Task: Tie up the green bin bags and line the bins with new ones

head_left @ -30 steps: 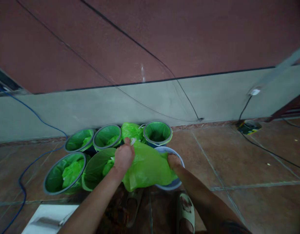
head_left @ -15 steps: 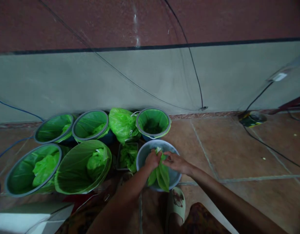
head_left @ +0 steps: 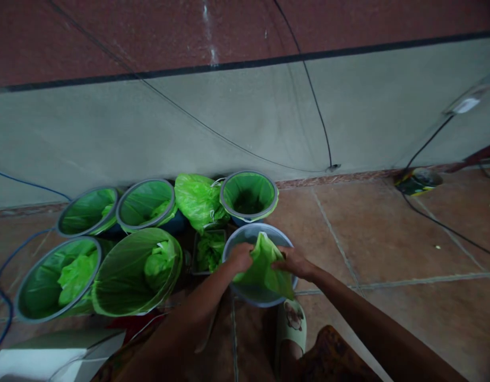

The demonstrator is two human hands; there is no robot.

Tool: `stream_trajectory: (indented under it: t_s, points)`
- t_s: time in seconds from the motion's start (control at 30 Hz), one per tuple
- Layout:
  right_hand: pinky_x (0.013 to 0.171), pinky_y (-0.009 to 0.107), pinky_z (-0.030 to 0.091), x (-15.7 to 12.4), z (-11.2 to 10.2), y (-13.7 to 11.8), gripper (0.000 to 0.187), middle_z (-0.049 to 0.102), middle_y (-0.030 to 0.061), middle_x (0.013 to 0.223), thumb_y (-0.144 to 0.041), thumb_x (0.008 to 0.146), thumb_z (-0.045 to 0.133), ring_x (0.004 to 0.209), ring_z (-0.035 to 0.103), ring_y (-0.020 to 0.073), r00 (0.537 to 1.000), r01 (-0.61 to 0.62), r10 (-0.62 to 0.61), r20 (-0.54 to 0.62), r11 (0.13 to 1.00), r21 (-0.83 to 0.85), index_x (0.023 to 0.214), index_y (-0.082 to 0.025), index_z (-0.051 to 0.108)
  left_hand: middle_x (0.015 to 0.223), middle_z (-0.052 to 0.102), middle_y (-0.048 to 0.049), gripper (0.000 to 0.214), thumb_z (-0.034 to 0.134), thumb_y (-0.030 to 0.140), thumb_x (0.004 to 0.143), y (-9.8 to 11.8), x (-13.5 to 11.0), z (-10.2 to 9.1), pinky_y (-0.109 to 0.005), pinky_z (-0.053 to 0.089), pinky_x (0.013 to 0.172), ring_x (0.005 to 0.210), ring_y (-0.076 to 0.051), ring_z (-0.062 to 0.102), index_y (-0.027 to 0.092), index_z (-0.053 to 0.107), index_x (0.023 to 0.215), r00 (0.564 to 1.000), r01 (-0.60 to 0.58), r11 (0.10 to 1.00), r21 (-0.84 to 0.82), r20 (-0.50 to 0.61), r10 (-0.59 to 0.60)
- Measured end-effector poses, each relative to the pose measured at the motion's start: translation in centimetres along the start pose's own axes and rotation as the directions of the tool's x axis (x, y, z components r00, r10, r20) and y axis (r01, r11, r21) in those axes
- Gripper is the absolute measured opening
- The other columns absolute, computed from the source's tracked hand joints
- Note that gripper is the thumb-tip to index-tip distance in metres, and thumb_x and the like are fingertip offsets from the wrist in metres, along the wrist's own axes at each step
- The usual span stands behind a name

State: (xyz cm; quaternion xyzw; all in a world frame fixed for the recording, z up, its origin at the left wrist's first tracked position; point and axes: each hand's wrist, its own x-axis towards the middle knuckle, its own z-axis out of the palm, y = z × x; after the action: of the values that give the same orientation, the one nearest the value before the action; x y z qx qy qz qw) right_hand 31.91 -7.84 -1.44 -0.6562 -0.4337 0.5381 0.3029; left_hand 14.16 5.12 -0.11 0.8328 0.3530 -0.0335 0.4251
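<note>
A green plastic bag (head_left: 265, 262) with a pale top edge is spread between my two hands over a light grey-blue bin (head_left: 233, 241). My left hand (head_left: 241, 258) grips the bag's left side, fingers closed on it. On the opposite side, my right hand (head_left: 295, 263) pinches the bag near its upper edge. Part of the bag hangs across the bin's near right rim. The inside of this bin is mostly hidden by the bag and hands. Just behind it stands a smaller bin (head_left: 249, 218) lined with green plastic.
Several bins with green liners, including a wide one (head_left: 121, 276), stand at the left. A tied green bag (head_left: 199, 199) and a small tray (head_left: 210, 252) of green plastic lie between. My sandalled foot (head_left: 294, 323) is close to the bin. Cables run along the wall and floor.
The green bag has gone from hanging bunched in my hands to being spread wide between them. My hands have moved apart, the right one further right.
</note>
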Motion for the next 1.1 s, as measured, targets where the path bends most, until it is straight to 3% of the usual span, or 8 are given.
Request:
stream_trajectory:
  t_s: [0.17,0.27,0.33,0.47,0.63,0.77,0.87,1.1]
  points:
    - [0.068,0.027,0.051,-4.5,-3.2,-1.1,0.035,0.071,0.0018,0.086,-0.034,0.062,0.075,0.076,0.063,0.0192,0.939,-0.111,0.091,0.332,0.993,0.042,0.092,-0.017,0.069,0.109,0.067,-0.0094,0.021,0.049,0.011,0.084,1.7,0.3,-5.3,-0.049,0.034,0.103,0.114,-0.028,0.051,0.017,0.069,0.077,0.944,-0.304,0.851,0.429,0.015,0.329]
    - [0.059,0.026,0.050,-6.2,-3.8,-2.2,0.040,0.071,0.0026,0.082,-0.034,0.058,0.079,0.066,0.063,0.0181,0.864,-0.169,0.157,0.478,0.985,-0.018,0.094,-0.017,0.071,0.129,0.059,-0.0068,0.024,0.045,0.015,0.090,1.7,-0.2,-5.6,-0.044,0.039,0.099,0.112,-0.024,0.053,0.019,0.068,0.095,0.862,-0.439,0.655,0.615,0.083,0.499]
    - [0.064,0.029,0.053,-6.4,-3.7,-3.4,0.044,0.072,0.0039,0.086,-0.038,0.060,0.079,0.071,0.064,0.0192,0.868,-0.143,0.118,0.482,0.990,0.016,0.099,-0.017,0.071,0.132,0.057,-0.0064,0.027,0.044,0.015,0.091,1.2,-0.6,-4.7,-0.039,0.043,0.096,0.108,-0.021,0.056,0.020,0.066,0.105,0.861,-0.433,0.649,0.626,0.074,0.503]
    - [0.082,0.032,0.052,-4.3,-2.7,-5.0,0.043,0.069,0.0056,0.102,-0.047,0.078,0.064,0.092,0.064,0.0197,0.970,0.003,-0.042,0.239,0.987,0.160,0.109,-0.016,0.065,0.138,0.053,-0.0076,0.030,0.043,0.014,0.091,-0.3,-0.8,-2.8,-0.036,0.045,0.097,0.107,-0.020,0.059,0.020,0.066,0.110,0.904,-0.352,0.742,0.571,0.000,0.428]
    - [0.063,0.027,0.050,-0.7,0.7,-2.8,0.029,0.068,0.0024,0.076,-0.044,0.079,0.059,0.067,0.060,0.0159,0.998,-0.007,0.011,-0.062,0.998,0.056,0.085,-0.016,0.066,0.150,0.038,-0.0070,0.047,0.043,0.006,0.084,-0.2,-1.1,-1.6,-0.037,0.039,0.108,0.129,-0.022,0.046,0.022,0.056,0.126,0.895,-0.297,0.878,0.376,-0.210,0.393]
    - [0.065,0.030,0.049,0.3,4.2,-0.9,0.015,0.069,0.0044,0.076,-0.028,0.070,0.064,0.069,0.061,0.0189,0.989,-0.078,0.060,-0.138,0.988,-0.131,0.078,-0.016,0.065,0.149,0.032,-0.0173,0.061,0.047,0.020,0.087,1.3,-2.6,1.4,-0.034,0.048,0.098,0.125,-0.023,0.051,0.016,0.028,0.144,0.796,-0.005,0.992,-0.129,-0.601,-0.074]
    - [0.068,0.031,0.049,0.2,5.8,-0.5,0.017,0.071,0.0064,0.082,-0.025,0.068,0.065,0.074,0.063,0.0207,0.990,-0.089,0.073,-0.122,0.987,-0.132,0.083,-0.016,0.066,0.134,0.050,-0.0210,0.063,0.054,0.035,0.086,2.1,-3.5,4.2,-0.032,0.053,0.082,0.103,-0.022,0.063,0.011,0.032,0.139,0.801,0.145,0.875,-0.461,-0.464,-0.378]
    - [0.062,0.026,0.045,0.4,6.8,-0.2,0.011,0.068,0.0062,0.071,-0.023,0.072,0.058,0.067,0.060,0.0175,0.995,-0.007,-0.005,-0.095,0.992,-0.126,0.072,-0.013,0.064,0.095,0.070,-0.0094,0.027,0.063,0.036,0.078,2.5,-3.1,5.6,-0.029,0.047,0.078,0.090,-0.021,0.065,0.017,0.063,0.096,0.882,0.234,0.925,-0.299,-0.335,-0.332]
